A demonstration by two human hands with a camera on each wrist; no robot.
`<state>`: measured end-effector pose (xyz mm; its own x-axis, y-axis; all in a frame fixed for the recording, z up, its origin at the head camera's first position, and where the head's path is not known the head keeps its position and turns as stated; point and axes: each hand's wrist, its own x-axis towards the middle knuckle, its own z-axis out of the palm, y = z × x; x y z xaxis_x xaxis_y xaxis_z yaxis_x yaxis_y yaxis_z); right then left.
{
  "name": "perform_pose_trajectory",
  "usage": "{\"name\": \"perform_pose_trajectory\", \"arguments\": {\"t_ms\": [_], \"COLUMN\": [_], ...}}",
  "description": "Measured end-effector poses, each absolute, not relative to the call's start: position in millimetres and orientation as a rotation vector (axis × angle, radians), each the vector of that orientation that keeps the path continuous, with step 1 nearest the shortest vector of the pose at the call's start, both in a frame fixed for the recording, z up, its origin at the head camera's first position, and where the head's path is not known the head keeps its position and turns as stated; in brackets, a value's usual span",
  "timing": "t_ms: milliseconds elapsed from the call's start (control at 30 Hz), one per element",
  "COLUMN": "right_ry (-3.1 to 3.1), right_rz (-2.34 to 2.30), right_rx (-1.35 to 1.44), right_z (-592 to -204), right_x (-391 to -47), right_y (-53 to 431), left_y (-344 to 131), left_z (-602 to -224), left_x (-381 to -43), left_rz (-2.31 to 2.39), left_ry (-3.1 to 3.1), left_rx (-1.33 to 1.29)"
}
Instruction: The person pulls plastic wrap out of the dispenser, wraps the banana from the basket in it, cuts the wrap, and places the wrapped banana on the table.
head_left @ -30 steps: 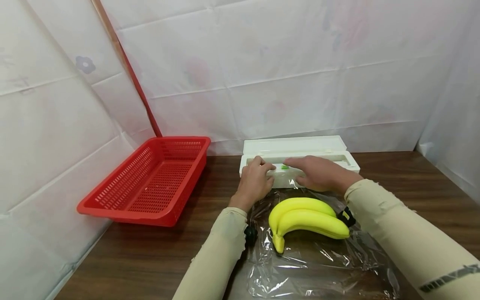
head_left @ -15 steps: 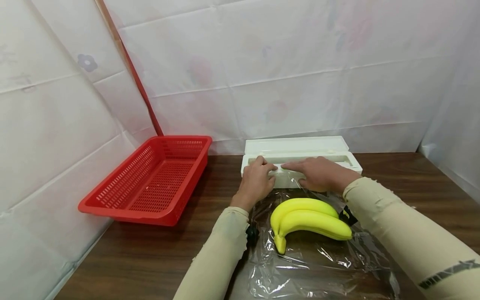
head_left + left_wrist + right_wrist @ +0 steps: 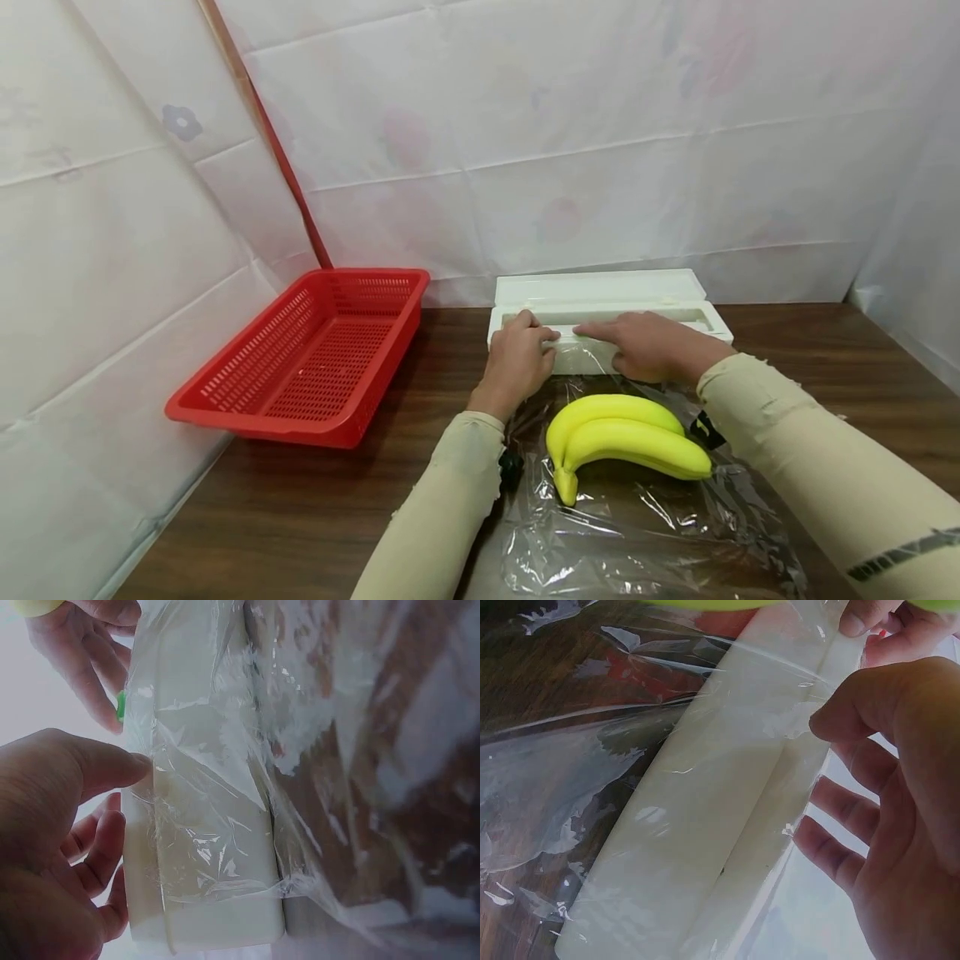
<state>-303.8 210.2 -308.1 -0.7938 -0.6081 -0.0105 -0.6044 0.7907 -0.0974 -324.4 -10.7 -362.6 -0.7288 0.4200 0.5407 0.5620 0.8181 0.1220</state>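
A white cling film dispenser (image 3: 716, 325) lies at the back of the table with its lid (image 3: 600, 287) raised. My left hand (image 3: 519, 354) grips its front edge near the left end, thumb on the film side and fingers behind. My right hand (image 3: 648, 343) has its index finger stretched along the same edge. That fingertip touches a small green slide cutter (image 3: 121, 706), mostly hidden under it. Clear cling film (image 3: 577, 542) runs from the dispenser toward me over the table. Two joined yellow bananas (image 3: 630, 437) lie on the film between my forearms.
A red slotted basket (image 3: 322, 358) stands on the left of the brown wooden table (image 3: 292, 508). Behind the dispenser rises a white sheet wall (image 3: 585, 142). Dark wrist straps sit close to both sides of the bananas.
The green slide cutter, visible between my hands a second ago, is now covered by my right fingertip in the head view. My left hand keeps its grip. The head view has shifted slightly.
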Motion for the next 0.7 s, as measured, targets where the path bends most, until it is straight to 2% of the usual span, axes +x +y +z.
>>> {"name": "perform_pose_trajectory", "arguments": {"t_ms": [700], "right_ry": [3.007], "right_rz": [-0.185], "right_rx": [-1.031], "right_z": [-319], "right_x": [-296], "right_y": [222], "left_y": [-12], "left_z": [-367], "left_x": [-325], "left_rz": [-0.416], "left_ry": [-2.521], "left_rx": [-0.671]}}
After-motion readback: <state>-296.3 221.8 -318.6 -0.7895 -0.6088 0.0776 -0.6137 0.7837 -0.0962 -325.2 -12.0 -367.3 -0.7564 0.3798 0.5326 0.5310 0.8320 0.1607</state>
